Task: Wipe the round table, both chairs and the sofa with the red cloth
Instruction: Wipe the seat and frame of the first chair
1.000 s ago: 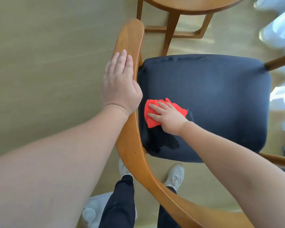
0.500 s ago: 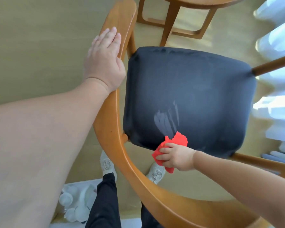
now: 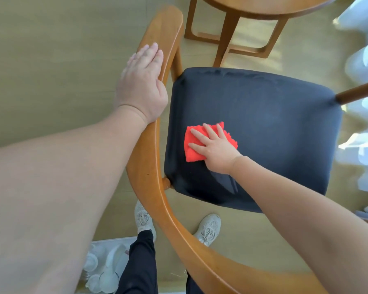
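A: Nearest the body?
B: Pale shoes [image 3: 207, 229] on the floor, just behind the chair [image 3: 274, 270]. Its wooden rail [image 3: 146, 166] curves between them and the seat [image 3: 274, 128].
A: Left hand [image 3: 141, 85]?
B: Flat on the rail's left side, fingers straight and together, gripping nothing.
A: Right hand [image 3: 216, 148]?
B: Palm down, fingers spread, pressing the cloth [image 3: 192, 152]. No curl round it.
A: Where's the cloth?
B: Flat on the dark seat, left of centre, partly under the fingers.
A: Beyond?
B: Table [image 3: 263, 5], wooden, its legs just past the seat's far edge.
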Tool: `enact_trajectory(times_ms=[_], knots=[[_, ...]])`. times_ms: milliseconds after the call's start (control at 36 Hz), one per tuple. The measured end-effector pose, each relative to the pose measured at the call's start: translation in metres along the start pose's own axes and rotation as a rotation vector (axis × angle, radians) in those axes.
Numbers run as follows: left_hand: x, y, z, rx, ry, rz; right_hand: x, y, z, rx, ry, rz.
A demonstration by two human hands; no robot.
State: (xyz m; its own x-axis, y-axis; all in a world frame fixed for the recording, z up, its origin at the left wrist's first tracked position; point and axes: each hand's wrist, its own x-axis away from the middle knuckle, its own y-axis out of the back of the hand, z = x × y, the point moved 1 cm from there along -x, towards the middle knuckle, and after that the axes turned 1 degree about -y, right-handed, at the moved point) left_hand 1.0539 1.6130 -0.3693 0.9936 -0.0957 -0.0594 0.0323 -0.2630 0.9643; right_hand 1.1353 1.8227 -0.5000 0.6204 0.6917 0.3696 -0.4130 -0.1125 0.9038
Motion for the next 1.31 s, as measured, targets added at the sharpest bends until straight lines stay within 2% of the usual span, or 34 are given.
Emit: enact_trajectory(times_ms=[56, 111, 472, 583, 639, 806, 917, 1000, 1139, 1278, 1306], knots=[[0.0, 0.0, 0.0, 0.01, -0.005, -0.001, 0.007, -0.009, 0.001, -0.01, -0.071, 0.06], [0.0, -0.001, 0.001, 0.014, -0.008, -0.003, 0.019, -0.018, 0.005, -0.01, -0.064, 0.078], [0.003, 0.002, -0.001, 0.019, -0.002, 0.029, 0.132, -0.058, 0.011, 0.154, 0.197, 0.274], [0.002, 0.004, -0.002, 0.016, -0.002, 0.041, 0.136, -0.055, 0.004, 0.085, 0.213, 0.317], [0.002, 0.004, -0.002, 0.007, -0.002, 0.048, 0.129, -0.045, -0.001, 0.025, 0.205, 0.256], [0.002, 0.004, -0.003, 0.001, 0.004, 0.045, 0.078, -0.006, -0.05, -0.076, 0.012, 0.059], [0.003, 0.003, -0.002, -0.002, 0.002, 0.045, 0.044, 0.014, -0.063, -0.105, -0.17, 0.094], [0.003, 0.002, -0.001, 0.002, 0.002, 0.042, 0.042, 0.001, -0.06, -0.102, -0.29, 0.16], [0.004, 0.002, -0.001, 0.002, -0.005, 0.046, 0.092, -0.047, -0.024, -0.141, -0.292, 0.208], [0.004, 0.003, -0.001, 0.028, -0.01, 0.039, 0.133, -0.056, 0.017, -0.183, -0.333, 0.323], [0.004, 0.002, -0.001, 0.027, -0.014, 0.044, 0.137, -0.052, 0.02, -0.199, -0.352, 0.395]])
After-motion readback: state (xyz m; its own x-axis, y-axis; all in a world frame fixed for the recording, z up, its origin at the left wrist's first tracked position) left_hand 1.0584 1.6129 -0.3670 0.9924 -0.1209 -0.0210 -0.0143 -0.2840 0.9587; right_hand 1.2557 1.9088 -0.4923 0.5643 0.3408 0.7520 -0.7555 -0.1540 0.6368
